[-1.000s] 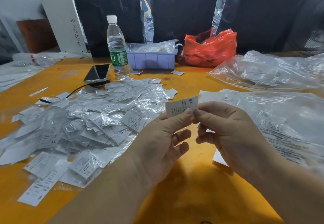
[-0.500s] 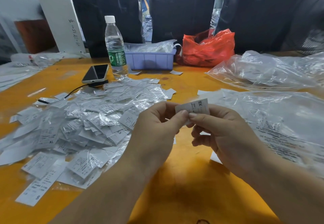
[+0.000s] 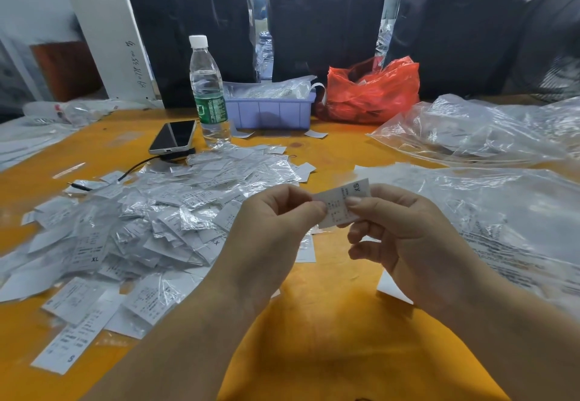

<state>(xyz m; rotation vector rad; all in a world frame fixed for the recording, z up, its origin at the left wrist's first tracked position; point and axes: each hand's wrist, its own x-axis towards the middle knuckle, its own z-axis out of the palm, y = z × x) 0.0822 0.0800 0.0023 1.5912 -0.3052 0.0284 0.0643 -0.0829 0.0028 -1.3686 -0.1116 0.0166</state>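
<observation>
small white printed tag (image 3: 342, 202) marked xs, tilted, held above the orange table (image 3: 329, 322).

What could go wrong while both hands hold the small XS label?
The label, pinched between the left hand and the right hand, might tear if they pull apart. If it is dropped, it could get lost in the pile of labels lying just to the left.

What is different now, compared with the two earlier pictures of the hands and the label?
Little. The left hand and right hand pinch the XS label as before; nothing was let go. The label now lies more tilted, with more of its length showing between the thumbs. The pile of labels, phone and bottle stayed put.
</observation>
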